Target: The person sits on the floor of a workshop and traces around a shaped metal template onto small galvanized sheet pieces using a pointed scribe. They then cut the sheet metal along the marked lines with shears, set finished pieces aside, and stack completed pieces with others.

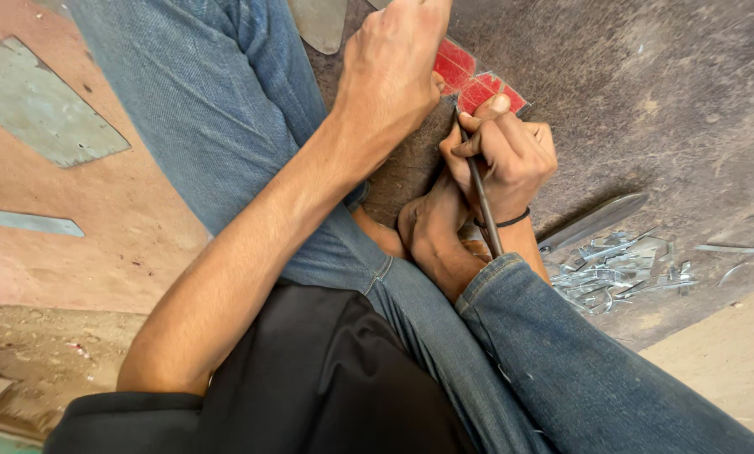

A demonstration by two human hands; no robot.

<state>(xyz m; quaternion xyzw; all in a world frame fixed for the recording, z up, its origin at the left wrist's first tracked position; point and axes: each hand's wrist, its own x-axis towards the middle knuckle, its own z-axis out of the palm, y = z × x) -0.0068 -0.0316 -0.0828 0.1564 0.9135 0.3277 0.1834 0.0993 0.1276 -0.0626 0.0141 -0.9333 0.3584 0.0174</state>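
I sit on the floor with my jeans-clad legs folded. My left hand [391, 71] presses flat on a red sheet scored into small squares [469, 76], which lies on a dark mat [646, 101]. My right hand [505, 151], with a black band at the wrist, grips a thin dark rod-like cutting tool [482, 202] like a pen. The tool's tip touches the red sheet beside my left thumb. My bare foot [431, 235] rests just below both hands.
A heap of shiny glass offcuts [616, 269] and a long narrow strip [595, 220] lie to the right on the mat. Pale glass pieces [40, 105] [28, 222] rest on the reddish floor at left. Another piece [320, 21] lies at the top.
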